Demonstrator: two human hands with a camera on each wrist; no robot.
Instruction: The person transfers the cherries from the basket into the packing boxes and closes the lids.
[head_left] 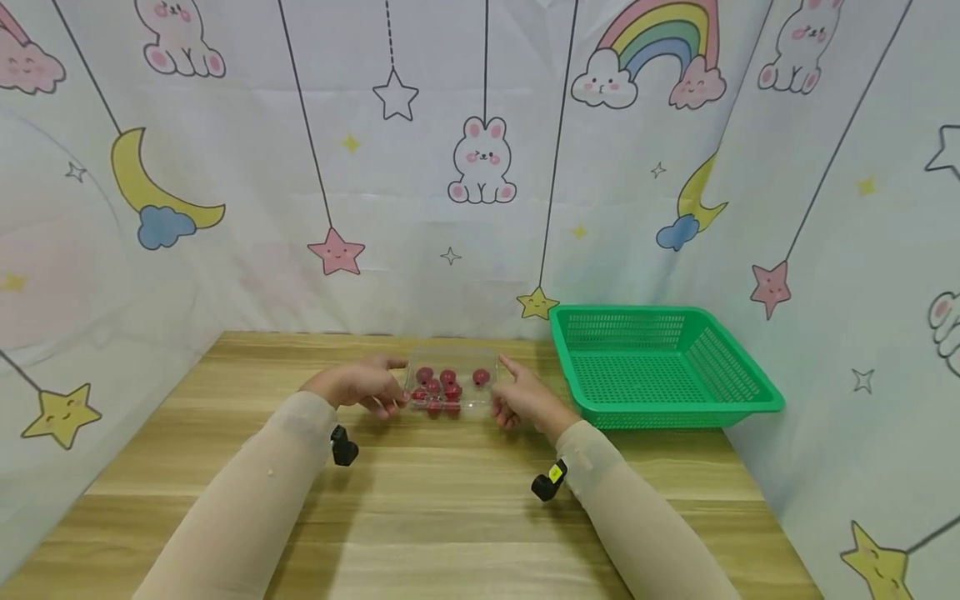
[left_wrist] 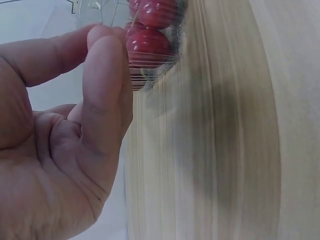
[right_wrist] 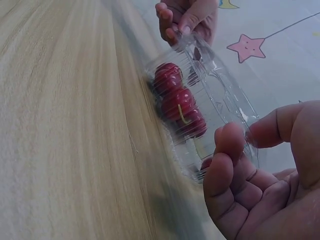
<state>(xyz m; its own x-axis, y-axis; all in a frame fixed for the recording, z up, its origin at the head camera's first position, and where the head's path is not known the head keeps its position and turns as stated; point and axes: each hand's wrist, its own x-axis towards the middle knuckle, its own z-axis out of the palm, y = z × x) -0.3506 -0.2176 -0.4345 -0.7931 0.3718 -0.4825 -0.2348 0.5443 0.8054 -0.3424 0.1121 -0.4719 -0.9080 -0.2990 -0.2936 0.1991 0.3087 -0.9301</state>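
Note:
A clear plastic box (head_left: pixel 469 405) with several red cherries (head_left: pixel 447 377) in it sits toward the back of the wooden table. At its left end, my left hand (head_left: pixel 362 386) pinches the rim between thumb and fingertip, as the left wrist view also shows. My right hand (head_left: pixel 527 401) holds the opposite end; in the right wrist view its thumb and index finger meet at the clear rim, the other fingers curled. Green stems show on some cherries (right_wrist: pixel 178 104). Whether the lid is fastened I cannot tell.
To the right of the box stands a green plastic basket (head_left: pixel 667 408) with slotted walls. The wooden table (head_left: pixel 442 508) stretches toward me. Behind it hangs a white cloth (head_left: pixel 420 292) printed with stars, rabbits and moons. Dark wrist cameras (head_left: pixel 344 447) hang at both wrists.

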